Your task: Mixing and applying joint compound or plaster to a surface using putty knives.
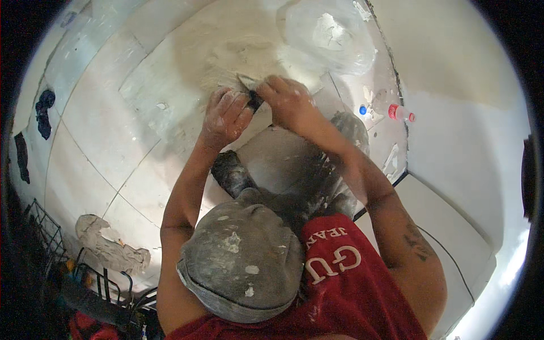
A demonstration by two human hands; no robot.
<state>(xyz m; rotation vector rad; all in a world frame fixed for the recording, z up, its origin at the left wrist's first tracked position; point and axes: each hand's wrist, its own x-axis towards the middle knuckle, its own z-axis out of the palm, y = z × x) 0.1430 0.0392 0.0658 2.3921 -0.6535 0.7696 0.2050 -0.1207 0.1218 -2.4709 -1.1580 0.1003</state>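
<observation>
Above the pale, plaster-smeared floor, a small putty knife [247, 82] with a dark handle lies between my two hands, its blade tilted up and to the left. My right hand [288, 101] is closed on it, fingers bent at the base of the blade. Close against the handle, my left hand [225, 116] has its fingers curled, dusted with white; what lies inside them is hidden. Just beyond the hands spreads a low cream-coloured heap of powder or paste [243, 55]. Clear plastic sheeting or a shallow bag [300, 34] with a white lump [331, 33] lies farther right.
A clear plastic bottle with a red label [399, 112] and a blue cap [362, 110] lie near the right wall. Dark cloth scraps [44, 113] are at far left. A crumpled, plaster-coated cloth [113, 243] lies at lower left beside a black wire rack [45, 229].
</observation>
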